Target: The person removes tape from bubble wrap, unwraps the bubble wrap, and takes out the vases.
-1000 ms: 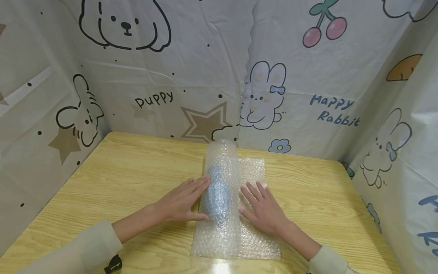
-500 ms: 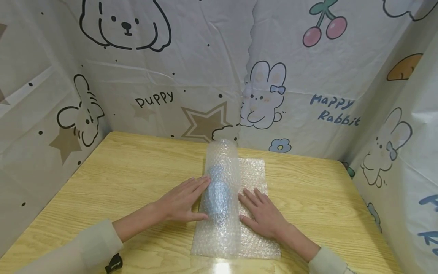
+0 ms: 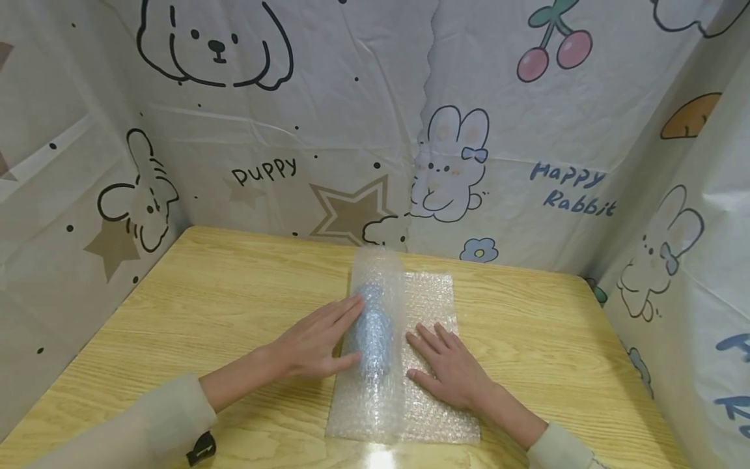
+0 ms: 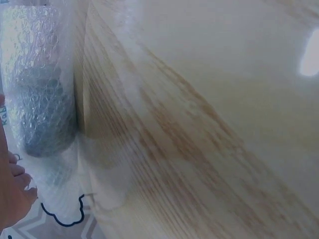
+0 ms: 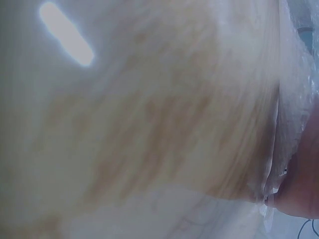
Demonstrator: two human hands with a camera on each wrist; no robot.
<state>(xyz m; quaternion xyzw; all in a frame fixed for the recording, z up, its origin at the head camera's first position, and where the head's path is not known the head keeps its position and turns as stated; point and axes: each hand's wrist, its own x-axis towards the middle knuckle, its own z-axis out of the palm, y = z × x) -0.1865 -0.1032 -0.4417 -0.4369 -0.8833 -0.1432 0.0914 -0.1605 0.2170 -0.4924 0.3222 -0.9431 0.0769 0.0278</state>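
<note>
A sheet of clear bubble wrap (image 3: 429, 294) lies on the wooden table, its left part folded or rolled over a bluish, roughly bottle-shaped thing (image 3: 375, 335). What that thing is cannot be made out through the bubbles. My left hand (image 3: 316, 339) rests along the left side of the covered part, fingers straight and thumb apart. On the flat part at right lies my right hand (image 3: 451, 371), palm down with fingers spread. In the left wrist view the wrapped thing (image 4: 45, 109) looks darker, beside my fingers. The right wrist view catches only part of my hand (image 5: 301, 191) against the wrap.
The wood-grained table (image 3: 234, 280) reaches back to a pale cloth (image 3: 328, 117) printed with cartoons, which hangs behind and at both sides. A small black object (image 3: 201, 448) shows under my left sleeve. Light glares off the table's front edge (image 3: 379, 457).
My right hand has slid slightly toward me and then stayed. My left fingers have shifted a little rightward onto the roll, and its upper layer has flattened and drawn left slightly.
</note>
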